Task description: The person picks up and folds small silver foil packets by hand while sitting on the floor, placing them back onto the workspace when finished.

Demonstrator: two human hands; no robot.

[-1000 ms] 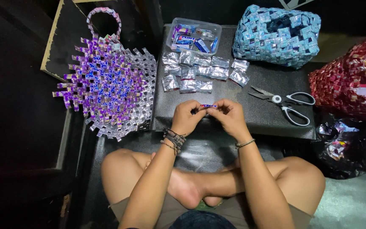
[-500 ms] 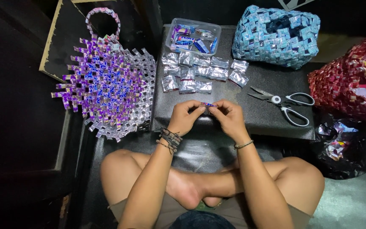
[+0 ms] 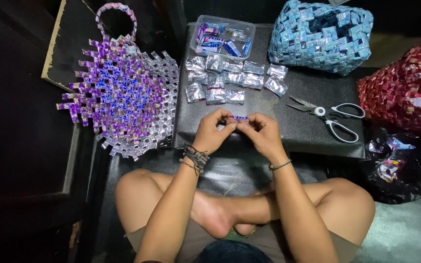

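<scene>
Both hands, left hand (image 3: 214,130) and right hand (image 3: 261,132), pinch a small folded wrapper strip (image 3: 238,117), apparently creasing it, over the dark board's (image 3: 313,139) near edge, silver folded pieces (image 3: 230,80) within reach.

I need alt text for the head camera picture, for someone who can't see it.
Two hands, left hand and right hand, pinch a small folded purple strip over a dark board. On the board lie silver foil pieces, scissors and a clear tub; a woven purple basket sits left.
</scene>
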